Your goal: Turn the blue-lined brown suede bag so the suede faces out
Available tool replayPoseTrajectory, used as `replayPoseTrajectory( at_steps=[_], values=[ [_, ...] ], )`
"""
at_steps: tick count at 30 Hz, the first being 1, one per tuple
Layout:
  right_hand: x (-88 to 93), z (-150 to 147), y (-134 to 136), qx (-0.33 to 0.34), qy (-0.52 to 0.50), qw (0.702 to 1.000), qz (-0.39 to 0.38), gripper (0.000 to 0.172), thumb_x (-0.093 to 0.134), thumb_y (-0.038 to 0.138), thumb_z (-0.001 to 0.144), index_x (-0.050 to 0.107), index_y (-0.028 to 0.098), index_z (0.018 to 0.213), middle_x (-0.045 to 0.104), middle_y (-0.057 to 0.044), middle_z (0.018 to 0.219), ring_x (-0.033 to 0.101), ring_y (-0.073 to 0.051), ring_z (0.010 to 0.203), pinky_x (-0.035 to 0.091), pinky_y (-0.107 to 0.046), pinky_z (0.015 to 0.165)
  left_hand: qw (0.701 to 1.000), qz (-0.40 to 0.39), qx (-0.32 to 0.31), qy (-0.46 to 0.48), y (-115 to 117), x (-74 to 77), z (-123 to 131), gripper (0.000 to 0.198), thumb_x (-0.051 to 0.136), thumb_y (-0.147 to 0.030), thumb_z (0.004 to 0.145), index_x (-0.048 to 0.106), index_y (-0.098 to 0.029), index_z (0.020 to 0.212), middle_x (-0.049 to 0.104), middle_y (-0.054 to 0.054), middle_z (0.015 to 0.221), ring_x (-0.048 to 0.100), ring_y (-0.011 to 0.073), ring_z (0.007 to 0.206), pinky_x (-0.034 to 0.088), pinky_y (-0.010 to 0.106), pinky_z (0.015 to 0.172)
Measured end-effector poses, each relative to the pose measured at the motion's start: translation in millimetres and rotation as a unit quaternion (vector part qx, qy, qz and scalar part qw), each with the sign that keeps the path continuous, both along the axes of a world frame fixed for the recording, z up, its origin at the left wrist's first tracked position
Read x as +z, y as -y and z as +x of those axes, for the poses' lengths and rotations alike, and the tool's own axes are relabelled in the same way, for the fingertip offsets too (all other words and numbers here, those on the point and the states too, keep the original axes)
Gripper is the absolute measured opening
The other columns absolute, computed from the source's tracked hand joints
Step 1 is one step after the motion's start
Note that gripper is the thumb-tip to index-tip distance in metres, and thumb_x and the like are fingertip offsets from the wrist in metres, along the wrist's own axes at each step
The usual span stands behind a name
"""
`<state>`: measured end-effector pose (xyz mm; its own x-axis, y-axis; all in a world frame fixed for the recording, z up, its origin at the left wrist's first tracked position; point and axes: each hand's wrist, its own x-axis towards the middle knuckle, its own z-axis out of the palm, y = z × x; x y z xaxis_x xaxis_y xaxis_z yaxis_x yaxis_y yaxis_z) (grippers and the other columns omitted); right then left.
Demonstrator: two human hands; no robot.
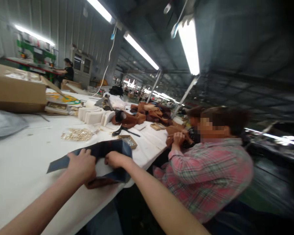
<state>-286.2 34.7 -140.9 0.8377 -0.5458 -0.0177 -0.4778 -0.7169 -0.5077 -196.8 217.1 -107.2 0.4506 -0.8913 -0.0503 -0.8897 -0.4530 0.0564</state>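
Observation:
A dark blue leather piece (105,149) with a brown underside lies folded at the near edge of the white table (26,163). My left hand (82,164) is closed on its left part, fingers curled over the top edge. My right hand (115,159) grips the folded right part, fingers tucked into the fold. A flat blue strip of the piece sticks out to the left of my left hand.
A person in a red plaid shirt (205,176) sits close on the right, holding brown leather. On the table lie a pile of gold metal fittings (76,134), a small box of hardware (129,141), white curved parts (91,115), brown leather pieces (147,116) and a cardboard box (16,88). Another person (68,70) stands far back.

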Motion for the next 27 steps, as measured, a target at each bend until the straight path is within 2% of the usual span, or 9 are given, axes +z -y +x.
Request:
replayPoseTrajectory(
  at_steps=[2, 6, 9, 12, 15, 19, 21, 24, 27],
  values=[
    [-3.2, -5, 2, 0.037, -0.048, 0.998, -0.011, 0.034, 0.072, -0.006, 0.079, 0.07, 0.01, 0.049, 0.08, -0.012, 0.07, 0.067, -0.007, 0.066, 0.044, -0.02, 0.065, 0.999, 0.028, -0.005, -0.028, 0, 6.3, -1, 0.048, 0.063, -0.027, 0.081, 0.079, -0.021, 0.126, 0.063, 0.024, 0.141, 0.054, 0.0456, 0.136, 0.046, 0.083, 0.102],
    [-5.2, -8, 0, 0.071, -0.05, 0.996, -0.012, 0.028, 0.073, -0.01, 0.078, 0.084, 0.014, 0.069, 0.084, -0.009, 0.077, 0.072, -0.012, 0.067, 0.05, -0.02, 0.066, 0.996, 0.061, -0.007, -0.07, 5, 4.5, -3, 0.062, 0.069, -0.032, 0.079, 0.071, -0.022, 0.14, 0.061, 0.025, 0.148, 0.054, 0.0475, 0.137, 0.049, 0.081, 0.102],
    [-2.0, -10, -5, 0.082, -0.05, 0.994, 0.045, 0.031, 0.072, -0.011, 0.078, 0.088, 0.015, 0.08, 0.084, -0.007, 0.079, 0.072, -0.011, 0.065, 0.048, -0.019, 0.064, 0.996, 0.063, 0.012, -0.057, 9, 4.4, -2, 0.058, 0.071, -0.035, 0.08, 0.073, -0.019, 0.136, 0.065, 0.026, 0.142, 0.058, 0.0475, 0.132, 0.046, 0.082, 0.104],
    [-3.4, -11, -6, 0.084, -0.023, 0.995, 0.058, 0.029, 0.069, -0.009, 0.08, 0.088, 0.013, 0.083, 0.084, -0.01, 0.081, 0.071, -0.012, 0.067, 0.046, -0.02, 0.063, 0.998, 0.004, 0.053, -0.029, 14, 3.0, 2, 0.054, 0.069, -0.051, 0.087, 0.075, -0.014, 0.125, 0.065, 0.028, 0.137, 0.058, 0.0467, 0.129, 0.045, 0.079, 0.107],
    [-8.3, -11, -4, 0.072, 0.009, 0.991, 0.11, 0.03, 0.063, -0.005, 0.087, 0.088, 0.012, 0.09, 0.085, -0.012, 0.086, 0.069, -0.012, 0.067, 0.046, -0.021, 0.062, 0.996, -0.047, 0.076, -0.006, 22, -3.6, 6, 0.085, 0.079, -0.064, 0.078, 0.062, -0.012, 0.143, 0.055, 0.031, 0.151, 0.052, 0.0483, 0.137, 0.046, 0.077, 0.108],
    [-12.2, -17, -1, 0.064, 0.048, 0.975, 0.208, 0.032, 0.058, 0.002, 0.092, 0.088, 0.013, 0.095, 0.085, -0.012, 0.09, 0.067, -0.012, 0.067, 0.048, -0.023, 0.065, 0.986, 0.022, 0.107, -0.129, 40, -14.7, 5, 0.133, 0.085, -0.076, 0.062, 0.035, -0.008, 0.165, 0.048, 0.036, 0.159, 0.052, 0.0504, 0.142, 0.047, 0.076, 0.11],
    [-13.1, -21, 0, 0.063, 0.063, 0.971, 0.221, 0.032, 0.059, 0.003, 0.091, 0.089, 0.015, 0.096, 0.084, -0.011, 0.09, 0.068, -0.012, 0.069, 0.047, -0.023, 0.065, 0.984, 0.039, 0.119, -0.13, 51, -17.7, 1, 0.141, 0.082, -0.082, 0.061, 0.03, -0.004, 0.167, 0.048, 0.039, 0.158, 0.053, 0.0525, 0.142, 0.043, 0.08, 0.114],
    [-15.1, -26, 4, 0.075, 0.067, 0.966, 0.24, 0.029, 0.064, 0.005, 0.088, 0.089, 0.015, 0.098, 0.084, -0.009, 0.09, 0.068, -0.013, 0.071, 0.047, -0.024, 0.067, 0.989, 0.066, 0.113, -0.069, 66, -16.8, -6, 0.142, 0.082, -0.085, 0.059, 0.035, -0.003, 0.166, 0.048, 0.041, 0.157, 0.051, 0.0569, 0.142, 0.036, 0.087, 0.114],
    [-19.5, -27, 10, 0.103, 0.038, 0.962, 0.25, 0.027, 0.066, 0.011, 0.088, 0.088, 0.016, 0.104, 0.085, -0.007, 0.096, 0.07, -0.016, 0.079, 0.052, -0.027, 0.075, 0.986, 0.092, 0.125, -0.057, 75, -12.5, -5, 0.133, 0.088, -0.078, 0.057, 0.043, -0.011, 0.163, 0.05, 0.037, 0.159, 0.055, 0.0549, 0.139, 0.045, 0.084, 0.109]
  ],
)
